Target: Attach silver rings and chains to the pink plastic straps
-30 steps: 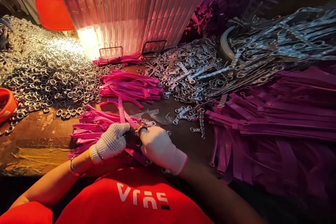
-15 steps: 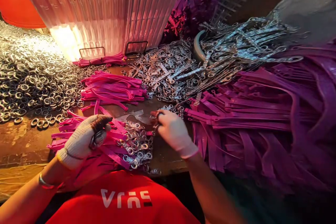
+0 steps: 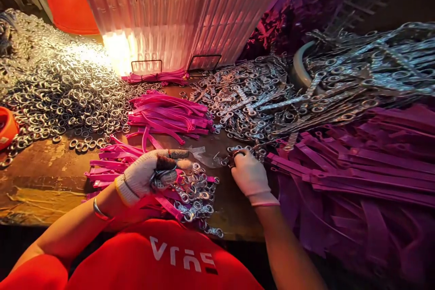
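Note:
My left hand [image 3: 144, 174], in a dotted white work glove, hovers over a bundle of pink straps [image 3: 115, 158]. Its lower fingers curl around several metal rings [image 3: 165, 179], while the index finger stretches out to the right. Under its fingertips lie metal swivel clasps [image 3: 199, 195] at the straps' ends. My right hand [image 3: 251, 174], gloved too, has its fingers bent together at a small heap of metal fittings [image 3: 258, 152]. What sits in its fingertips is dark and too small to name.
Loose rings [image 3: 84, 90] spread over the left side. Pink straps [image 3: 170, 115] lie ahead. Silver fittings [image 3: 244, 95] are heaped behind, beside a curved rim [image 3: 301, 63]. Purple straps [image 3: 356, 163] pile up on the right. A ribbed translucent panel [image 3: 176, 18] stands at the back.
The whole view has turned left, shifting things rightward. My left index finger has straightened. The right hand has come closer to the small heap of fittings.

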A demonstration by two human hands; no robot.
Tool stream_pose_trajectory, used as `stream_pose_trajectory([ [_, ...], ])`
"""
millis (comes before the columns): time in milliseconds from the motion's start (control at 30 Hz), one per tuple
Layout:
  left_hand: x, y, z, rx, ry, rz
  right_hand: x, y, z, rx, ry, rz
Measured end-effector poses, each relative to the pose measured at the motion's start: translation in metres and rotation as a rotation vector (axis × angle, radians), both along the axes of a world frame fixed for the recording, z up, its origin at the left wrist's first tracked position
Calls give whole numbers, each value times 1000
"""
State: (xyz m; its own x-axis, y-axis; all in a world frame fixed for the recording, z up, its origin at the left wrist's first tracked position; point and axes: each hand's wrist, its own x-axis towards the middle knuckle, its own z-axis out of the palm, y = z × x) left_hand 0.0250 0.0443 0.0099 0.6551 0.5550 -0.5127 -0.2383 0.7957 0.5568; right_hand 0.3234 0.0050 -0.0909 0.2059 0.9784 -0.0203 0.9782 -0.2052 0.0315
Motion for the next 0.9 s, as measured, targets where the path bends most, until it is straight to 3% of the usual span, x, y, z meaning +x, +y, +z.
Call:
stream_pose_trajectory([
  [100,-3,-8,-3,158,139,17,-5,0,4,53,131,-66],
  [167,-6,-14,-6,251,212,-23,-16,-4,12,122,324,-27],
  [300,-7,-22,-8,349,283,-78,-67,-19,51,174,969,150],
  [367,-6,-24,-8,346,258,-86,-95,-26,72,112,1105,241],
  [500,-8,-26,-9,330,197,-98,-129,-29,95,140,1018,442],
  [667,-8,-27,-15,365,239,-44,-136,-29,86,234,604,471],
  [767,-1,-27,-18,299,208,38,-141,-32,78,350,298,468],
  [833,5,-23,-18,230,156,88,-143,-33,73,404,278,488],
  [900,9,-12,-17,213,128,80,-141,-33,68,388,459,455],
])
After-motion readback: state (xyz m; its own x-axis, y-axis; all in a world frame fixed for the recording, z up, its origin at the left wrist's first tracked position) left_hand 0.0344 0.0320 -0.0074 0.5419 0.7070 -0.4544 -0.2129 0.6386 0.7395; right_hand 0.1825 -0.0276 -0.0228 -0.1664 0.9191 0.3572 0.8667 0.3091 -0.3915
